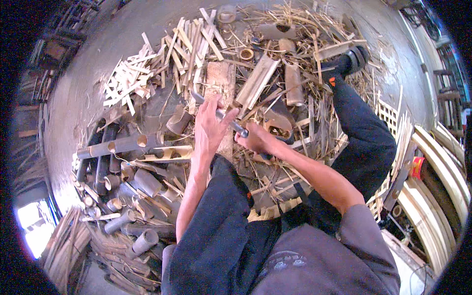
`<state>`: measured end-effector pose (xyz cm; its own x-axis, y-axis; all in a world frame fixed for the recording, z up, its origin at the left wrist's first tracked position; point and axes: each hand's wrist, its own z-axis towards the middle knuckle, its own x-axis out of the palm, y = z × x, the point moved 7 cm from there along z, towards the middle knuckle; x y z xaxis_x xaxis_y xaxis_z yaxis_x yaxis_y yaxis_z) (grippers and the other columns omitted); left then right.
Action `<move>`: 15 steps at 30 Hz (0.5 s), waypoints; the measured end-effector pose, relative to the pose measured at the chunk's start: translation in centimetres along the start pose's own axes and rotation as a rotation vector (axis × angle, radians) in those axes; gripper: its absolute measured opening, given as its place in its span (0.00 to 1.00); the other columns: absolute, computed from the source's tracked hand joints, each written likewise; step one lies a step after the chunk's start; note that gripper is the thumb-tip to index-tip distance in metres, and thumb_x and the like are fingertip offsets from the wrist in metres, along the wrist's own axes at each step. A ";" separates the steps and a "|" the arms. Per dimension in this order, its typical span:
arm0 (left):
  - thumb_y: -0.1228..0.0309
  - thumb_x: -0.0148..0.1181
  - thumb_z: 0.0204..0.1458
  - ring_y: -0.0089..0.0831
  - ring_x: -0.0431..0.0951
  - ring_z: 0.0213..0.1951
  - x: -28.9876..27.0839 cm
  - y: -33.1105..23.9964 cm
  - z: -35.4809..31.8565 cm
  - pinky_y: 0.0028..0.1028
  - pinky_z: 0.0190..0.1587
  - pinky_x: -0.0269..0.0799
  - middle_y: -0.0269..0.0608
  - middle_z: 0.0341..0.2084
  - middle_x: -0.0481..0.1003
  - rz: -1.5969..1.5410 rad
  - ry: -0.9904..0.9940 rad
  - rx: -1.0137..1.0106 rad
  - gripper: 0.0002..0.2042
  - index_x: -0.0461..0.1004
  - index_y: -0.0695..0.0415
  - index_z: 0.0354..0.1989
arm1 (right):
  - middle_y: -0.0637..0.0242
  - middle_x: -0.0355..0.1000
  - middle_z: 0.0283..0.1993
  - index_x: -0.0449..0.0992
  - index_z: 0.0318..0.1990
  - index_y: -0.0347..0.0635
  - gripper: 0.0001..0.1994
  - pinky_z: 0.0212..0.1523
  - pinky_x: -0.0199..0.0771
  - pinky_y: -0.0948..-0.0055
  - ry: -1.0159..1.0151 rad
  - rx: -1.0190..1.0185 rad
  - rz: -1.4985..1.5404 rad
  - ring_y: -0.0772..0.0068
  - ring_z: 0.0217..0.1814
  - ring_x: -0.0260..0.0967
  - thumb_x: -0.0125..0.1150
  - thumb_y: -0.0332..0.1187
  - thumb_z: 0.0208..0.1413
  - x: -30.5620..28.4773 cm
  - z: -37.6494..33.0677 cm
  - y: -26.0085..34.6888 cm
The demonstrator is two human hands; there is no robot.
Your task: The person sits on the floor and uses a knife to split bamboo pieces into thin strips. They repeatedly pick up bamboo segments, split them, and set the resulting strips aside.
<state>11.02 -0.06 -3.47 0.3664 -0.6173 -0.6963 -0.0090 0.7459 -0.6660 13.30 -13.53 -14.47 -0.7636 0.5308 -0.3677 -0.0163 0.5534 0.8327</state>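
My right hand [258, 138] is closed round the handle end of a knife [239, 129] with a metal collar. Its grey blade runs up and left under my left hand [210, 123], and the curved tip comes out beyond the fingers. My left hand is closed over the blade, thumb on the right side; whether a thin strip is also in it I cannot tell. Beneath both lies a worn wooden block [220, 78], set lengthwise between my legs. A split bamboo piece [258, 81] and a bamboo tube [294, 84] lie just to its right.
Pale bamboo strips [129, 78] are heaped at the far left, with shavings [305, 29] at the far right. Cut bamboo tubes [147, 182] pile up by my left leg. A long holed bamboo pole [120, 146] lies there. Curved bamboo slats [427, 216] stand at the right.
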 end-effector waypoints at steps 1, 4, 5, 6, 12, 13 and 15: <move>0.62 0.66 0.47 0.43 0.75 0.32 1.1 0.2 0.4 0.38 0.38 0.70 0.48 0.30 0.74 -0.071 0.111 -0.052 0.26 0.67 0.59 0.53 | 0.52 0.69 0.16 0.73 0.20 0.36 0.14 0.23 0.64 0.57 -0.021 0.056 -0.017 0.61 0.17 0.67 0.58 0.40 0.46 -0.1 0.1 -0.9; 0.62 0.67 0.46 0.42 0.75 0.30 2.1 -0.4 1.2 0.37 0.37 0.71 0.45 0.26 0.73 -0.003 0.151 -0.218 0.20 0.73 0.59 0.44 | 0.49 0.70 0.17 0.74 0.20 0.34 0.15 0.22 0.65 0.56 -0.043 0.018 -0.031 0.58 0.19 0.70 0.58 0.40 0.46 -0.6 0.4 -1.2; 0.62 0.67 0.46 0.41 0.75 0.30 2.1 -0.2 1.3 0.35 0.37 0.71 0.43 0.27 0.73 0.081 0.143 -0.308 0.18 0.74 0.59 0.41 | 0.48 0.70 0.18 0.74 0.21 0.34 0.15 0.22 0.65 0.55 -0.033 0.010 -0.022 0.57 0.19 0.71 0.58 0.40 0.46 -0.4 0.6 -0.7; 0.64 0.66 0.48 0.39 0.75 0.28 2.1 -0.6 1.5 0.34 0.33 0.70 0.43 0.27 0.72 0.141 -0.088 0.042 0.12 0.76 0.61 0.33 | 0.46 0.72 0.22 0.75 0.24 0.34 0.13 0.25 0.68 0.53 -0.018 0.059 -0.064 0.51 0.22 0.73 0.59 0.38 0.46 0.1 1.0 -1.0; 0.65 0.65 0.49 0.37 0.74 0.29 3.3 2.0 2.6 0.33 0.34 0.70 0.45 0.29 0.72 -0.052 0.056 -0.045 0.11 0.77 0.61 0.33 | 0.46 0.71 0.22 0.76 0.29 0.36 0.12 0.30 0.72 0.53 -0.271 -0.306 -0.275 0.49 0.26 0.74 0.58 0.38 0.46 0.4 2.1 -1.6; 0.65 0.65 0.49 0.34 0.75 0.29 3.0 1.9 2.5 0.31 0.33 0.71 0.43 0.30 0.73 -0.040 0.020 -0.046 0.10 0.78 0.60 0.34 | 0.46 0.71 0.22 0.76 0.28 0.35 0.12 0.30 0.72 0.53 -0.284 -0.319 -0.258 0.47 0.27 0.73 0.58 0.38 0.45 0.6 1.9 -1.2; 0.65 0.65 0.50 0.31 0.75 0.28 2.4 2.4 2.0 0.30 0.32 0.69 0.42 0.28 0.74 0.012 0.038 -0.106 0.11 0.78 0.60 0.34 | 0.45 0.71 0.24 0.74 0.29 0.34 0.11 0.28 0.70 0.52 -0.047 -0.209 -0.212 0.44 0.25 0.72 0.56 0.35 0.46 2.9 2.1 -1.6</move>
<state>13.73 0.72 -6.17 0.3298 -0.6189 -0.7129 -0.1123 0.7240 -0.6805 12.48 -11.60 -17.74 -0.6982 0.4497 -0.5571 -0.3083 0.5134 0.8009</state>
